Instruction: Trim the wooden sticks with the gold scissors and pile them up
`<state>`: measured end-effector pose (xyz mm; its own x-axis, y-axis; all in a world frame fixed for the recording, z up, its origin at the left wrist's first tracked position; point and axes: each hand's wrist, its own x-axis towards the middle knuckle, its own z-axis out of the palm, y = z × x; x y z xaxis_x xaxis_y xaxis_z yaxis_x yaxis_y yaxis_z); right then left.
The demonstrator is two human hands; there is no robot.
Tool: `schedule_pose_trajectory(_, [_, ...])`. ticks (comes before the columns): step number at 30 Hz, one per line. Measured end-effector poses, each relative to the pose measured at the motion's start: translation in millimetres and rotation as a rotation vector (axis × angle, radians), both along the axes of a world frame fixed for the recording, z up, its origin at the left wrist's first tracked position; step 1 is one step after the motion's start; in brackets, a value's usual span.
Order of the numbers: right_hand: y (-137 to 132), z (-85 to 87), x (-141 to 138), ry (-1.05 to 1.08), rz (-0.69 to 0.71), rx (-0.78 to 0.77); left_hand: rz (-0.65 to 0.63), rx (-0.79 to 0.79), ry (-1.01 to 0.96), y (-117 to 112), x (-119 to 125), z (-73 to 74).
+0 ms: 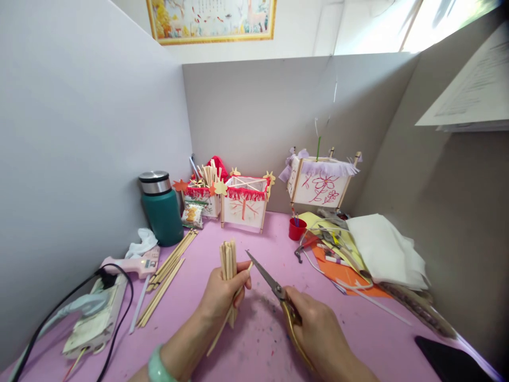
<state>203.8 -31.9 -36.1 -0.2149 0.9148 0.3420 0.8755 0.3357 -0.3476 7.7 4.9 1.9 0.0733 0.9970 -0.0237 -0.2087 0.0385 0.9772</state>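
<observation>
My left hand [220, 297] is closed around a bundle of thin wooden sticks [228, 259], held upright above the pink desk mat [254, 345]. One longer stick slants down from that hand toward the mat. My right hand [318, 331] grips gold-handled scissors [267, 279], whose blades point up and left, their tip close to the bundle. The blades are shut or nearly shut.
Loose sticks [169, 270] and a pink glue gun [133, 265] lie at the left by a power strip [99, 318]. A green flask [161, 208], two red-fringed paper lanterns [243, 204], a purple-fringed lantern [320, 183], a red cup [296, 228] and white paper [384, 252] stand behind.
</observation>
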Motion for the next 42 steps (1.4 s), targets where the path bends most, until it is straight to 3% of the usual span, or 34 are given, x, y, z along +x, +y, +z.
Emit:
schedule_pose_trajectory(9, [0.7,2.9,2.2,-0.053,-0.003,0.124,-0.071,-0.078,-0.22,4.9,-5.3,-4.5])
schedule_pose_trajectory(13, [1.8,1.5,5.0,-0.085,-0.019,0.103,-0.09,-0.112,-0.256,6.6,-6.1,-6.8])
schedule_pose_trajectory(24, [-1.3,5.3,-0.2,-0.081,0.009,0.065,-0.189,-0.1,-0.142,-0.4,-10.0,4.9])
schedule_pose_trajectory(32, [-1.2,4.3,1.0,-0.055,-0.009,0.008,-0.22,-0.163,-0.198,2.8,-13.5,-1.0])
schedule_pose_trajectory(37, [0.5,1.8,2.9,0.004,0.037,0.031,-0.155,-0.155,-0.273,6.1,-10.8,-3.8])
schedule_pose_trajectory(42, [1.6,-0.7,3.2,-0.029,0.026,0.021,-0.088,-0.12,-0.21,9.3,-10.5,-6.8])
